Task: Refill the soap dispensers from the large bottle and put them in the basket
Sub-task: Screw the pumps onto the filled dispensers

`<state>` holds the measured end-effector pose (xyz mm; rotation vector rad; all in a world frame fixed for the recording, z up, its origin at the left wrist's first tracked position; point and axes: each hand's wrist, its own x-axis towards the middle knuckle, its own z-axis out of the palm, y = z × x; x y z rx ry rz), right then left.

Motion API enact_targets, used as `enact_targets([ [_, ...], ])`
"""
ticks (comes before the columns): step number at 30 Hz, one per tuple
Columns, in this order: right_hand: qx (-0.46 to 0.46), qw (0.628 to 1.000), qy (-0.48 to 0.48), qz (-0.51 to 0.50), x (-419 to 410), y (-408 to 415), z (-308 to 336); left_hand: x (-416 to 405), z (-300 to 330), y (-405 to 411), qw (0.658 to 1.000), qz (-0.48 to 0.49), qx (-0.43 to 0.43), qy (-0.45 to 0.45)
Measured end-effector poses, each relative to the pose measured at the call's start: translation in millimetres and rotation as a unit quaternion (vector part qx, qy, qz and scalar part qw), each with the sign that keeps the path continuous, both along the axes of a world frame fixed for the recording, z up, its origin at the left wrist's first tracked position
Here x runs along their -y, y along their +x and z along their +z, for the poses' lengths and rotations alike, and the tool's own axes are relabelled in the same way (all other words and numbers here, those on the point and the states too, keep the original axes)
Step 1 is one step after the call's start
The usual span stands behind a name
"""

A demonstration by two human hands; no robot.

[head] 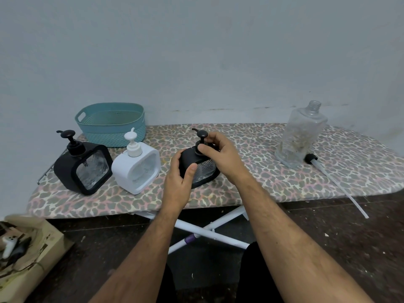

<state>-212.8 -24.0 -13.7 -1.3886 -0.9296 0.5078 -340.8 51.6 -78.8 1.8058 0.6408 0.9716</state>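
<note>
The black dispenser (197,165) is held near the middle of the ironing board (273,184), between the white dispenser (136,166) and the large bottle (300,134). Its body is gripped by the left hand (178,182), thumb laid across the front face, while the pump collar (200,149) is pinched by the curled fingers of the right hand (220,153). The shell looks hard and smooth, so a slippery, rigid feel is to be expected; the clear ribbed window is probably the weaker part. The frame's sides are judged the best hold. The basket (111,123) sits well apart, at the back left. The bottle's own pump (314,160) lies beside it.
</note>
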Motion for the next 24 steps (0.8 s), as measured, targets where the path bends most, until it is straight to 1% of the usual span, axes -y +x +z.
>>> enact_targets([
  [2, -0.012, 1.000, 0.006, 0.025, 2, 3, 1, 0, 0, 0, 1.000, 0.003, -0.003, -0.003],
  [6, 0.022, 0.999, -0.004, 0.026, 5, 4, -1, 1, 1, 0, 1.000, 0.000, -0.004, -0.007],
  [11, 0.015, 1.000, -0.022, 0.000, 3, 4, 1, 1, 1, 0, 1.000, 0.000, -0.002, -0.009],
  [16, 0.038, 0.997, -0.037, -0.048, -2, 0, -2, 1, 1, -1, 1.000, -0.004, -0.002, -0.013],
  [18, 0.056, 0.997, -0.052, -0.026, -2, 3, 4, 2, 2, -1, 1.000, -0.006, -0.002, -0.016],
  [20, 0.081, 0.993, -0.084, 0.032, 1, 10, 15, 1, 2, -1, 1.000, -0.007, -0.002, -0.019],
  [22, 0.082, 0.987, -0.113, 0.083, 3, 17, 27, 0, 0, -1, 1.000, -0.008, -0.001, -0.020],
  [24, 0.097, 0.981, -0.131, 0.104, 4, 23, 35, -1, -1, -1, 1.000, -0.007, -0.002, -0.019],
])
